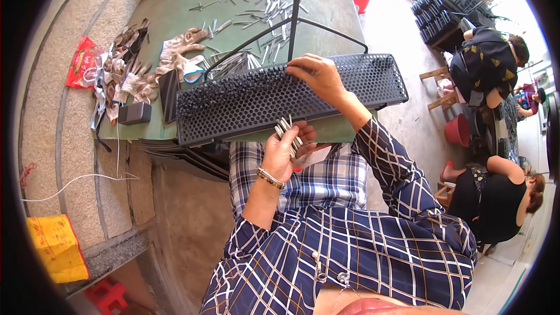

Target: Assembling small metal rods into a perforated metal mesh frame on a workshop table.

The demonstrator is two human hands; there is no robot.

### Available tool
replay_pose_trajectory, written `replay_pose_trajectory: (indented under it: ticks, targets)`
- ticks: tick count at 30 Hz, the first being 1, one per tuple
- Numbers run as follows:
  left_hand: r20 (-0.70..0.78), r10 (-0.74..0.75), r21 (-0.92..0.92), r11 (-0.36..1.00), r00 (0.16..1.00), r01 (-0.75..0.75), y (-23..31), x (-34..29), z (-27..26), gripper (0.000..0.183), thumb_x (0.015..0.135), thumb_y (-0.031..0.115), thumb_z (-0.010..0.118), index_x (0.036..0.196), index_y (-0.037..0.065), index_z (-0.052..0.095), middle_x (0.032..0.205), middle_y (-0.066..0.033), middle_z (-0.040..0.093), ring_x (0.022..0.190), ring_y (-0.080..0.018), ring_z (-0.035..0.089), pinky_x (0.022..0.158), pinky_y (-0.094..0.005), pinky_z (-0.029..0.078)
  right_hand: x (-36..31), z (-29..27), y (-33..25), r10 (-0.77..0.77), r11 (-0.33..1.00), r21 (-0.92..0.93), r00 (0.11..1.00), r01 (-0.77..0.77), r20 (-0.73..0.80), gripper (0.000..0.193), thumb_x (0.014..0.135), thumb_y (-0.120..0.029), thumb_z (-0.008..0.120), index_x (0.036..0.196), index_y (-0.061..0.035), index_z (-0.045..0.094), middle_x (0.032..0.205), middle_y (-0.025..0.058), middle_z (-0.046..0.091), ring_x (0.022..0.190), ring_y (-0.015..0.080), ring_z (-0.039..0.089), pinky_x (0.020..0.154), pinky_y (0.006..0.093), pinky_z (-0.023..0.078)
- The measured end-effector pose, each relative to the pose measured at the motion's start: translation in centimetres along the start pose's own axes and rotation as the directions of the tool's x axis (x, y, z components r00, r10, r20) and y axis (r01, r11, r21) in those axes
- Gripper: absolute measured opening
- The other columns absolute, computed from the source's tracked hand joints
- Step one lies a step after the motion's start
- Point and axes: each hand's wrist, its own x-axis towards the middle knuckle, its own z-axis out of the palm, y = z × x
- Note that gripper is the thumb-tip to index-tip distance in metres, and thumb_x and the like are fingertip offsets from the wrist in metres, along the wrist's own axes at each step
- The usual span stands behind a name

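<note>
A long black perforated metal tray (356,81) lies along the near edge of the green table (326,9), with a thin black frame rising behind it. Many small dark pieces (224,93) crowd the holes of its left half and back edge. My left hand (279,154) is closed round a bunch of short silvery metal rods (286,131), just in front of the tray. Over the middle of the tray, my right hand (321,79) has thumb and fingertips brought together beside the dark pieces. Whatever is between those fingertips is too small to make out.
Loose metal rods (271,9) are scattered behind the tray. Work gloves (182,52), a dark box (134,114) and a white cable (118,151) lie at left. Two people (484,64) sit at right near a red bucket (457,129); another is farther off. Dark racks (431,14) stand beyond.
</note>
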Motion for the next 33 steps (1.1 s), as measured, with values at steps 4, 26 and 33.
replay_pose_trajectory:
  ticks: [4, 26, 33]
  targets:
    - [-0.008, -0.003, 0.012, 1.000, 1.000, 0.004, 0.0, 0.0, -0.1, 0.027, 0.093, 0.015, 0.051, 0.111, -0.004, 0.055, 0.103, -0.0165, 0.063, 0.093, -0.0245, 0.063, 0.074, -0.0332, 0.057, -0.4, 0.5, -0.1, 0.048, 0.997, 0.063, 0.999, -0.048, -0.008, 0.017, 0.081, -0.015, 0.068, 0.093, -0.0031, 0.068, 0.084, 0.0078, 0.067, 0.072, 0.0141, 0.063, 0.067, 0.0267, 0.049]
    - [-0.081, 0.239, 0.284, 0.936, 0.968, -0.207, 1.3, -0.1, 0.5, 0.023, 0.093, 0.020, 0.053, 0.108, 0.003, 0.057, 0.097, -0.0081, 0.065, 0.087, -0.0181, 0.065, 0.060, -0.0289, 0.057, -3.3, -1.1, -3.7, 0.197, 0.876, 0.352, 0.912, -0.329, 0.360, 0.021, 0.081, -0.015, 0.070, 0.093, 0.0016, 0.068, 0.080, 0.0068, 0.069, 0.071, 0.0088, 0.061, 0.065, 0.0245, 0.050]
    - [0.001, 0.057, 0.015, 0.998, 0.998, -0.057, 1.3, 0.0, 0.0, 0.028, 0.094, 0.021, 0.053, 0.111, 0.000, 0.055, 0.101, -0.0143, 0.065, 0.084, -0.0186, 0.065, 0.067, -0.0305, 0.057, -1.2, -2.9, -4.0, 0.170, 0.945, 0.254, 0.973, -0.206, 0.156, 0.014, 0.081, -0.014, 0.069, 0.087, -0.0013, 0.068, 0.078, 0.0052, 0.066, 0.071, 0.0093, 0.060, 0.064, 0.0249, 0.047]
